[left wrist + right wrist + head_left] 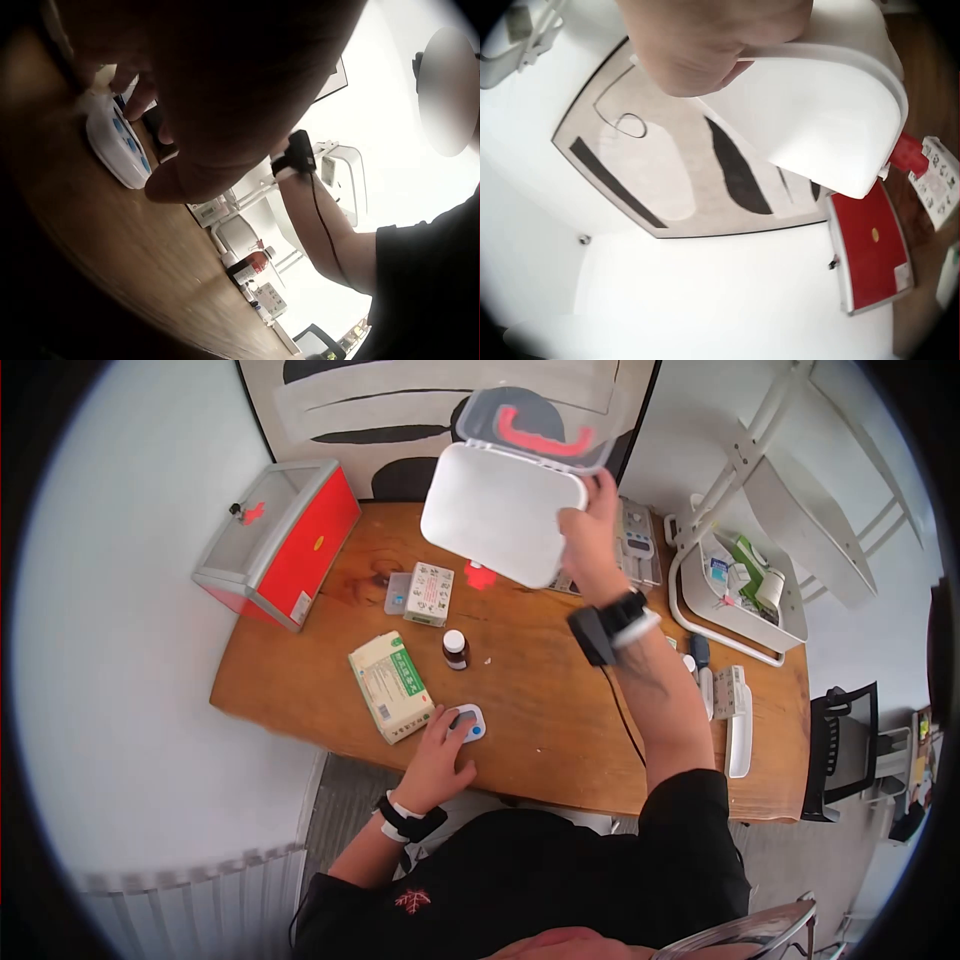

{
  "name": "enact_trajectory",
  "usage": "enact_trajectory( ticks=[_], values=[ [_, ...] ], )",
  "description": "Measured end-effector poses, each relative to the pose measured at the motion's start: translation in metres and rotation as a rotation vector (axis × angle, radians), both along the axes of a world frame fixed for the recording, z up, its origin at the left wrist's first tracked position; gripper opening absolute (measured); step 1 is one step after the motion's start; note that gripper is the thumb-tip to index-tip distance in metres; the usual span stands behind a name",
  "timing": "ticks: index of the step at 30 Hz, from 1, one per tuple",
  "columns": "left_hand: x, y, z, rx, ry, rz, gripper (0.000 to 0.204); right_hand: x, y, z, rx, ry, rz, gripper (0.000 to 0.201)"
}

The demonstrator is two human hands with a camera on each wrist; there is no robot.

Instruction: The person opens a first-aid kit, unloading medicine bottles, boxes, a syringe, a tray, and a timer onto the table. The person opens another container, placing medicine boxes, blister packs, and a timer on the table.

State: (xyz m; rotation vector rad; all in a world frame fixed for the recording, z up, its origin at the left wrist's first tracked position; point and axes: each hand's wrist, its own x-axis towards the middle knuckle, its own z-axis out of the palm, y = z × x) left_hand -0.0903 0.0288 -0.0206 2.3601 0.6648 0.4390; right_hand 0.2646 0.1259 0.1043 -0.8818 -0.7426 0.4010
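My right hand (593, 540) grips a white plastic box (500, 515) by its right side, up above the back of the table. Its translucent lid (530, 428) stands hinged back and carries a red handle (545, 438). A red piece (480, 575) shows at the box's lower edge. Low at the front edge, my left hand (437, 758) rests its fingers on a small white device (468, 723), thumb apart from it. Blue buttons (129, 142) show on the device in the left wrist view. A cream and green medicine carton (392, 687) lies beside that hand.
A brown bottle with white cap (456, 650) stands mid-table near a small printed box (428, 594). A red, metal-edged case (290, 545) is at the back left. A white bin of supplies (735, 600) stands right. A cable (622, 715) trails from the right wrist.
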Motion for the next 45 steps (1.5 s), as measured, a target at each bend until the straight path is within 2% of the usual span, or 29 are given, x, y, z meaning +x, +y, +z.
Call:
enact_trajectory(
  ticks=[2,4,6,13,14,16,17,19,22,24,26,27,29,33,35,39,45],
  values=[
    [-0.002,-0.001,0.000,0.003,-0.011,0.001,0.065,-0.006,0.038,-0.011,0.000,-0.003,0.007,0.084],
    [-0.003,-0.002,0.001,-0.013,-0.023,0.001,0.065,-0.011,0.071,-0.029,-0.099,0.082,0.035,0.084],
    [-0.004,-0.002,0.001,-0.016,-0.021,-0.002,0.064,-0.013,0.103,-0.059,-0.120,-0.045,-0.022,0.083],
    [0.001,-0.002,0.003,0.018,0.004,-0.050,0.059,-0.009,0.136,-0.090,-0.356,0.048,-0.027,0.064],
    [0.002,-0.001,0.002,0.031,0.007,-0.053,0.058,-0.007,0.132,-0.086,-0.357,0.049,-0.033,0.064],
    [0.004,-0.002,0.002,0.013,-0.002,-0.052,0.058,-0.006,0.115,-0.075,-0.568,-0.093,-0.082,0.057],
    [0.004,-0.003,0.001,-0.003,-0.012,-0.044,0.058,-0.008,0.103,-0.073,-0.574,-0.093,-0.086,0.057],
    [0.005,-0.004,0.000,0.004,-0.008,-0.043,0.058,-0.010,0.068,-0.069,-0.302,-0.123,-0.077,0.043],
    [0.006,-0.005,0.000,0.020,-0.003,-0.032,0.056,-0.018,-0.009,-0.059,-0.323,0.466,0.093,0.014],
    [0.006,-0.006,-0.001,0.024,-0.001,-0.025,0.056,0.001,-0.036,-0.086,-0.321,0.546,0.123,0.020],
    [0.005,-0.008,-0.004,0.067,-0.018,0.010,0.055,0.016,-0.053,-0.100,-0.343,0.847,0.022,0.026],
    [0.005,-0.009,-0.004,0.073,-0.018,0.004,0.055,0.025,-0.059,-0.100,-0.335,0.848,0.020,0.026],
    [0.006,-0.010,0.000,0.084,-0.038,0.025,0.051,0.040,-0.066,-0.090,-0.479,0.824,-0.131,0.032],
    [0.007,-0.015,0.003,0.109,-0.085,0.043,0.045,0.063,-0.069,-0.107,-0.508,0.745,-0.066,0.035],
    [0.008,-0.018,0.004,0.106,-0.118,0.067,0.039,0.061,-0.071,-0.105,-0.410,0.668,-0.014,0.035],
    [0.009,-0.023,0.010,0.117,-0.135,0.036,0.036,0.041,-0.074,-0.108,-0.332,0.684,-0.018,0.033],
    [0.015,-0.030,0.015,0.142,-0.167,-0.007,0.033,-0.013,-0.117,-0.093,-0.273,0.625,0.052,0.030]
  ],
)
